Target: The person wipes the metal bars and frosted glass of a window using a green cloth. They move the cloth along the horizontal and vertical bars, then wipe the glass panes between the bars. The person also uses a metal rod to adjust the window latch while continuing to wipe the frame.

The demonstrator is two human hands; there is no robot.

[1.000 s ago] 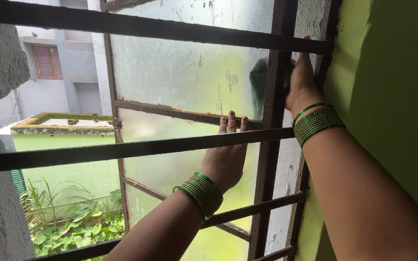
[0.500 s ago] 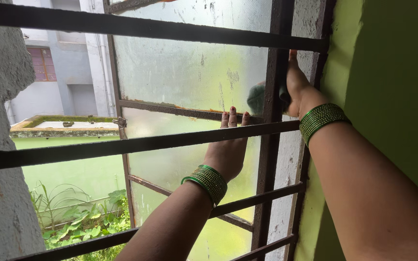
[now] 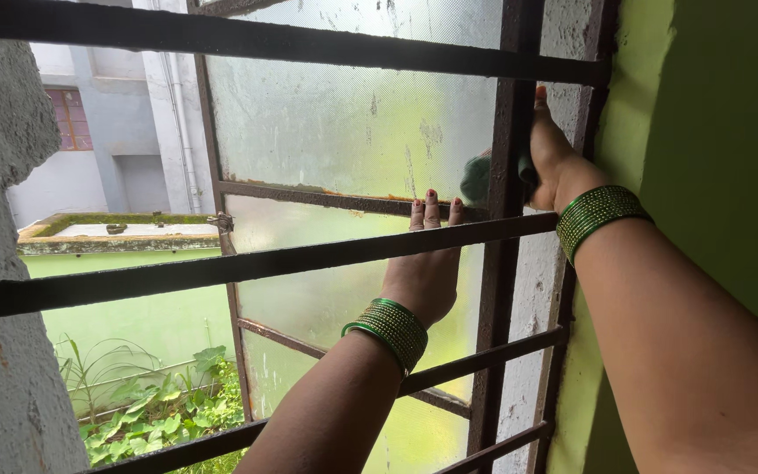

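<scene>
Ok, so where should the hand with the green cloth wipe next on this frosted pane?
Probably leftward along the frosted pane: the right hand holds the green cloth at its lower right corner, the left hand braces the shutter, and smudges show just left.

My one view comes from the camera on my head, close behind the rusty window grille (image 3: 265, 262). It faces outward and slightly left through the bars at the frosted glass shutter (image 3: 344, 132), with the neighbouring grey building (image 3: 116, 132) far beyond.
</scene>
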